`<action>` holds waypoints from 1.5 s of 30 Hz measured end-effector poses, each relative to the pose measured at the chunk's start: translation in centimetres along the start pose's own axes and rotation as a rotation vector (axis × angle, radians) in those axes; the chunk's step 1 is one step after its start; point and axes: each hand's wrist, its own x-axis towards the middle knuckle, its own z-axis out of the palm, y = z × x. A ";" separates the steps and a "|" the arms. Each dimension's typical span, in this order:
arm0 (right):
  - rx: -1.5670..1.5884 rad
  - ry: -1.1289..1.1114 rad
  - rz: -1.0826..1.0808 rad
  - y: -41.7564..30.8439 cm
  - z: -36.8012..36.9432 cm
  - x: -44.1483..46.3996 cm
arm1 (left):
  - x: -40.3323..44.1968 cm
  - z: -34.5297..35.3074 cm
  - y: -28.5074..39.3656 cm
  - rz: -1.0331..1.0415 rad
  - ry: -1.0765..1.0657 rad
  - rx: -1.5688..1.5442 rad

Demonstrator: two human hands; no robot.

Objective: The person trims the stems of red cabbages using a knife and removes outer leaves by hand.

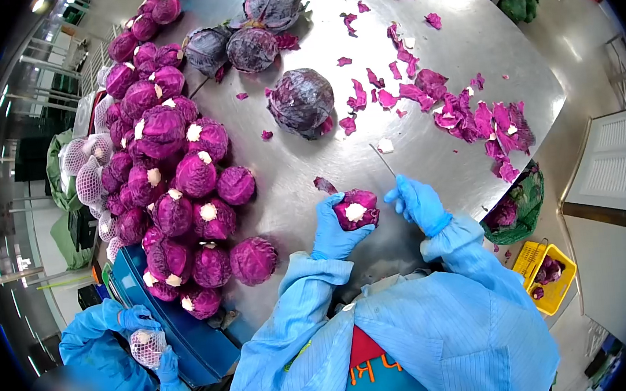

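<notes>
Trimming, apparently: clasping a cabbage (pixel 358 211) in the left hand (pixel 332 228) at the near side of the table (pixel 290 190), gripping a knife (pixel 382 160) in the right hand (pixel 418 202), clear of the cabbage. Likely calls for steadying, then careful blade-turning.

Smooth metal counter (pixel 485 42) with glossy reflections, satiny held cabbage (pixel 367 198), matt, veined dark cabbage (pixel 301 102), metal knife (pixel 383 160), smooth rubbery-looking gloves (pixel 333 232), matt cloth smock (pixel 440 318), smooth yellow plastic crate (pixel 568 280), white mesh netting (pixel 75 157)
</notes>
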 end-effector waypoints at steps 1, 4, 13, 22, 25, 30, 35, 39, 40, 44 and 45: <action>-0.015 0.013 -0.026 0.4 0.2 -0.9 | -0.1 0.4 -0.4 0.014 0.038 0.060; -0.399 0.079 -0.559 3.2 1.4 -2.3 | -0.2 1.4 -0.7 0.053 0.124 0.243; -0.697 -0.049 -0.625 4.8 1.5 -1.1 | 0.4 1.6 2.2 -0.043 0.033 0.448; -0.584 -0.358 -0.312 1.6 0.7 1.1 | 0.5 2.2 1.9 -0.123 0.080 0.487; -0.593 -0.314 -0.195 1.2 1.3 0.6 | 1.1 2.3 2.7 -0.122 0.022 0.425; -0.833 0.067 -0.461 3.0 2.4 0.0 | 1.2 2.4 5.3 -0.117 0.023 0.366; -0.491 -0.031 -0.412 4.2 2.1 0.5 | 1.0 2.5 4.4 -0.130 0.048 0.396; -0.291 0.097 -0.464 2.4 2.5 -0.4 | 0.3 2.9 3.4 -0.069 0.116 0.457; -0.198 0.188 -0.527 1.9 2.7 -0.4 | -0.1 3.2 3.9 -0.047 0.153 0.513; -0.414 -0.068 -0.539 1.1 1.0 1.2 | 0.0 3.7 3.9 -0.110 0.088 0.573; -0.459 -0.073 -0.527 0.8 0.9 1.3 | 0.3 3.5 4.0 -0.102 0.061 0.586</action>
